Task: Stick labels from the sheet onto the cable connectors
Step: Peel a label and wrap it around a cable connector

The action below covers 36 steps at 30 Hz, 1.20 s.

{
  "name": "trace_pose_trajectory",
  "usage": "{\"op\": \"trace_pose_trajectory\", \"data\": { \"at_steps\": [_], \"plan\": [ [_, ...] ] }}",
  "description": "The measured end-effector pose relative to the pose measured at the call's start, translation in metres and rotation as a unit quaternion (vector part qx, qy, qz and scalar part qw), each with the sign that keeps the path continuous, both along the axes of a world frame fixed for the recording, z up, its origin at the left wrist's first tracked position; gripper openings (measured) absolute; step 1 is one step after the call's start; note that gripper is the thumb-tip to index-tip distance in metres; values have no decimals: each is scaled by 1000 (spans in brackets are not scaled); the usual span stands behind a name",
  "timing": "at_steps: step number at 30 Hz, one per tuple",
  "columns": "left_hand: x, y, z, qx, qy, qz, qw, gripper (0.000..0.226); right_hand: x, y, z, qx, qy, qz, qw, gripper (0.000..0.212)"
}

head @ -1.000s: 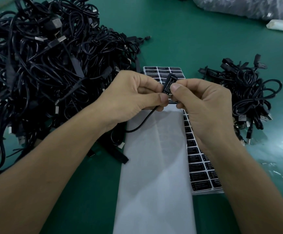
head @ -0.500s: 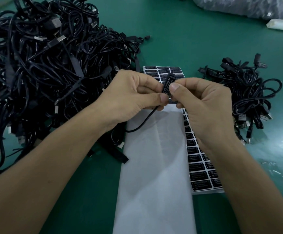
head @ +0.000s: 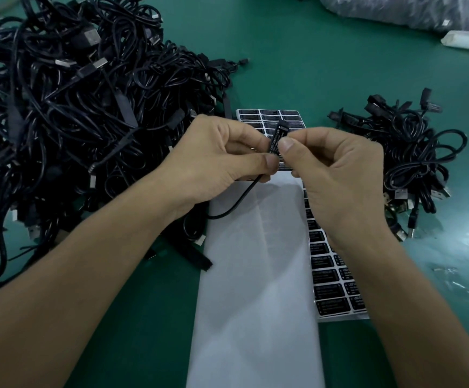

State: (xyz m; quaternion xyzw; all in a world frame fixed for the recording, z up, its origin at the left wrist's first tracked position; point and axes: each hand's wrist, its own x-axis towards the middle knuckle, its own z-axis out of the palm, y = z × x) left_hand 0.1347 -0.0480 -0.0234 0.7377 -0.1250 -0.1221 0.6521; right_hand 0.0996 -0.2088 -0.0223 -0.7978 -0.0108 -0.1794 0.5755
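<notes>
A slim black cable connector (head: 277,137) with a black printed label on its face stands tilted between both hands, above the label sheet (head: 328,278). My left hand (head: 216,161) pinches the connector's lower end between thumb and fingers, and its cable (head: 239,201) loops down over the sheet's bare white backing. My right hand (head: 331,175) presses its thumb against the label on the connector's side. The sheet lies lengthwise on the green table; black labels remain along its right strip and at its far end.
A big tangled heap of black cables (head: 82,113) fills the left of the table. A smaller pile of cables (head: 412,161) lies to the right. A plastic bag (head: 395,7) and a small white packet (head: 465,40) sit at the far right.
Both hands hold almost the same pose. The right thumb has shifted slightly along the label on the connector.
</notes>
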Motion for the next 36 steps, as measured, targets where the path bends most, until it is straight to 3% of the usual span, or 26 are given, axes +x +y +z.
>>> {"op": "trace_pose_trajectory", "data": {
  "at_steps": [36],
  "plan": [
    [-1, -3, 1, -10, 3, 17, 1000, 10, -1, 3, -1, -4, -11, -18, 1000, 18]
  ]
}}
